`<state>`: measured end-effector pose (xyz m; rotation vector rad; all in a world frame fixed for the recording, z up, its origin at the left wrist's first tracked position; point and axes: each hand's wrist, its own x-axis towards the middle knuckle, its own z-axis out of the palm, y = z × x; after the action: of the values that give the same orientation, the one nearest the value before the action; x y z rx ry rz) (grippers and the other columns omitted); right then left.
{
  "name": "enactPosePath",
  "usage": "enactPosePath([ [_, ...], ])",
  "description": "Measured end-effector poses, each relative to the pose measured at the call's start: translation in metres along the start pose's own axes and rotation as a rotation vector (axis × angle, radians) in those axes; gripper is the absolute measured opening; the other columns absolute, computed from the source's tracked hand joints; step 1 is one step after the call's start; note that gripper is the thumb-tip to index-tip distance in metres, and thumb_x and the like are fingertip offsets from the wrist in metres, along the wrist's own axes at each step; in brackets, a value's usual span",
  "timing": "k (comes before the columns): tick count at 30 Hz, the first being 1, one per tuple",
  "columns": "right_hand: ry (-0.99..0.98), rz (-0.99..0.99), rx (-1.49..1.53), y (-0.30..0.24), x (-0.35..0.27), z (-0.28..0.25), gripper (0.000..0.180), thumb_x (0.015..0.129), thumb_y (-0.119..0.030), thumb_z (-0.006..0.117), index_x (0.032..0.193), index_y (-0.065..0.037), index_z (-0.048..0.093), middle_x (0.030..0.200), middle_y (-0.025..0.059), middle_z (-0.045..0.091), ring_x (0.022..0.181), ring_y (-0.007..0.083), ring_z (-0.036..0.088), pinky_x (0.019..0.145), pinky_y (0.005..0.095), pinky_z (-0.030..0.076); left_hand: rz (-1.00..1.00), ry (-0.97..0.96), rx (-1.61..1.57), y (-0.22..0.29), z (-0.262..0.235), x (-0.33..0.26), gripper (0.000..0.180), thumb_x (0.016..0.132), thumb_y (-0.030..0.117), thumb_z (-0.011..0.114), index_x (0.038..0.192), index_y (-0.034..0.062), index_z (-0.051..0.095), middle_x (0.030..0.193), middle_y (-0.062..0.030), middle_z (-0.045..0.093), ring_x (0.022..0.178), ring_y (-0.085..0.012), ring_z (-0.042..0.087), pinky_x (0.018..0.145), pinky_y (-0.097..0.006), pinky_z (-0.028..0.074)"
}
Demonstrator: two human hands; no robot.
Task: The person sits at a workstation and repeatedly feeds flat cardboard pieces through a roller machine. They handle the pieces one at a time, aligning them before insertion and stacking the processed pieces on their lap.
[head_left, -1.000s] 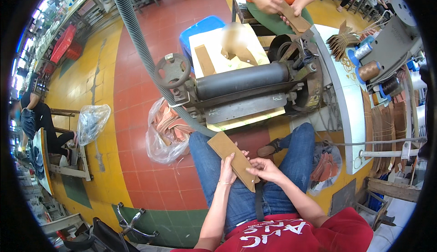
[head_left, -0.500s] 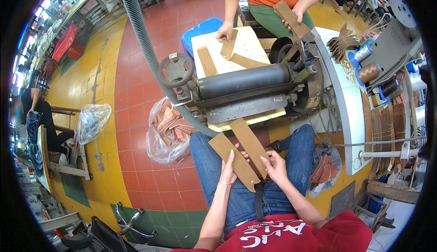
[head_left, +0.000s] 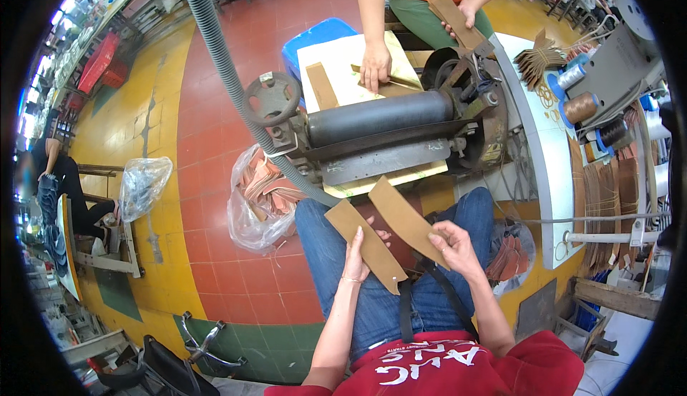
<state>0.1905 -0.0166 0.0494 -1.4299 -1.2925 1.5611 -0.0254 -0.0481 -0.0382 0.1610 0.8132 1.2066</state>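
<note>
I sit in front of a roller machine (head_left: 379, 120) with two flat brown leather strips over my lap. My left hand (head_left: 356, 256) holds one brown strip (head_left: 365, 242), which slants down to the right. My right hand (head_left: 454, 247) grips a second brown strip (head_left: 402, 217), its far end pointing at the machine's front slot. The two strips lie side by side, slightly apart. Across the machine a person in orange presses one hand (head_left: 374, 74) on pieces on a cream board (head_left: 340, 63) and holds another strip (head_left: 456, 20).
A grey ribbed hose (head_left: 222, 60) runs down to the machine. A clear bag of leather pieces (head_left: 261, 196) sits on the red-tiled floor at my left. A white bench (head_left: 544, 153) with thread spools (head_left: 580, 106) and stacked brown pieces stands at right. Another seated person (head_left: 64, 188) is far left.
A single held piece has become two: my right hand took a second strip and moved it toward the machine. The person opposite lowered a hand onto the cream board.
</note>
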Motion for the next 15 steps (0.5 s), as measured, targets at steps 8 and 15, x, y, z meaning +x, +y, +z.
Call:
enactPosePath([
  [8,0.155,0.209,0.140,0.004,0.050,-0.002,0.021,0.093,-0.016,0.056,0.107,-0.001,0.055,0.090,0.0052,0.063,0.070,0.0077,0.058,0.062,0.0215,0.047,-0.009,-0.026,-0.055,0.001,-0.002,0.002,0.059,0.097,0.042,0.040,0.136,-0.0007,0.031,0.098,-0.0138,0.060,0.098,-0.0266,0.060,0.084,-0.041,0.052],
  [15,0.105,0.439,0.740,0.036,0.028,0.009,0.024,0.093,-0.013,0.054,0.114,-0.001,0.053,0.102,0.0096,0.063,0.083,0.0189,0.066,0.071,0.0277,0.057,-0.031,-0.008,-0.039,0.000,-0.002,0.002,0.058,0.095,0.045,0.039,0.135,0.0029,0.034,0.097,-0.0142,0.061,0.098,-0.0263,0.059,0.087,-0.042,0.050],
])
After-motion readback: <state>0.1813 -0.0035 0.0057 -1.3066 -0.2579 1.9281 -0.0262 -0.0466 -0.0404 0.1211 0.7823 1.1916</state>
